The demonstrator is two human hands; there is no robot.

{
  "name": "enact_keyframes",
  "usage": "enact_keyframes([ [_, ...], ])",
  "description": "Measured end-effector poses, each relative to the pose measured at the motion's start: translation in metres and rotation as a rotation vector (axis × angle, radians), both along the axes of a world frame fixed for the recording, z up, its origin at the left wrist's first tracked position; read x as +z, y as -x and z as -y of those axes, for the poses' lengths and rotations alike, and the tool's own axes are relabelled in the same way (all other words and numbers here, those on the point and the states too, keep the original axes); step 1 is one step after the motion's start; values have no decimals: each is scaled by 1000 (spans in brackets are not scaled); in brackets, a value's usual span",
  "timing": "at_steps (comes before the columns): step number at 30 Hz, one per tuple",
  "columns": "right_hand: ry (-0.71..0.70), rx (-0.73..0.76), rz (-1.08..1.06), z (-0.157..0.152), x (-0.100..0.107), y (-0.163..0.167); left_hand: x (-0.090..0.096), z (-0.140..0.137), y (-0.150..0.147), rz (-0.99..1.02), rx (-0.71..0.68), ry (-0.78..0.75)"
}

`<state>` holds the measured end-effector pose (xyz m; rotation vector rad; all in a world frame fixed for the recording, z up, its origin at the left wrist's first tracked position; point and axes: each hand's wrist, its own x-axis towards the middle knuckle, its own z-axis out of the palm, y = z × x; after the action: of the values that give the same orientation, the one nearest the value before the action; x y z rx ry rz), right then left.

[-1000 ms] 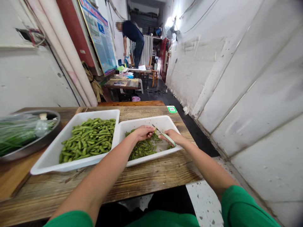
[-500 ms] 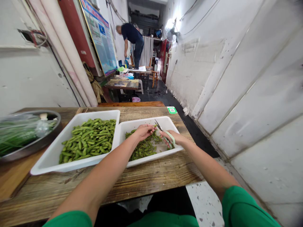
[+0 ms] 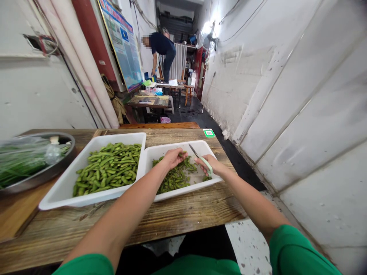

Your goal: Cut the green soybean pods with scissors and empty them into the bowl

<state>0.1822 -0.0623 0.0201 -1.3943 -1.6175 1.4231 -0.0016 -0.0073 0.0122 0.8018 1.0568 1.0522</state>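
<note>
Above the right-hand white tray (image 3: 210, 145), my left hand (image 3: 173, 157) pinches a green edamame pod (image 3: 182, 153) at its fingertips. My right hand (image 3: 208, 165) grips scissors (image 3: 208, 165) with pale green handles, their dark blades pointing up and left, together or nearly so. Small pods and trimmed bits (image 3: 175, 178) lie in the tray below both hands. Left of it stands a second white tray (image 3: 61, 194), holding a large heap of edamame pods (image 3: 110, 166).
A metal basin (image 3: 67, 160) with bagged green vegetables stands at the far left of the wooden table (image 3: 114, 225). A green QR card (image 3: 209, 133) lies at the far right corner. Beyond, a person (image 3: 163, 49) bends over by cluttered tables (image 3: 149, 101). A white wall runs along the right.
The scissors have turned and their blades have come away from the pod in my left hand, leaving a gap. My left hand has barely moved. The person behind shifted slightly.
</note>
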Motion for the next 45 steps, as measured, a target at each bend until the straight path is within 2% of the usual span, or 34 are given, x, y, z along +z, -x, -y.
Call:
enact_keyframes([
  [5, -19, -26, -49, -3, -1, -1, -5, -8, 7, -217, 76, -20],
  [9, -13, -26, -59, -2, -1, -1, -13, -7, 7, -506, 11, -84],
  [15, -21, -14, -49, -2, -2, -2, -23, 0, -4, -973, -59, -273],
  [20, -19, 0, -12, -1, 1, -1, -30, 4, -8, -1159, -50, -352],
  [25, 29, 25, 41, 1, 3, 0, -29, 0, -6, -1104, -43, -391],
  [33, 78, 106, 129, 6, 10, 2, -24, -6, -1, -760, 77, -312],
  [40, 24, 116, 163, 5, 6, 0, -18, 0, -5, -533, 30, -213],
  [45, -19, 107, 240, 2, -2, -1, -13, 2, -3, -475, -5, -139],
])
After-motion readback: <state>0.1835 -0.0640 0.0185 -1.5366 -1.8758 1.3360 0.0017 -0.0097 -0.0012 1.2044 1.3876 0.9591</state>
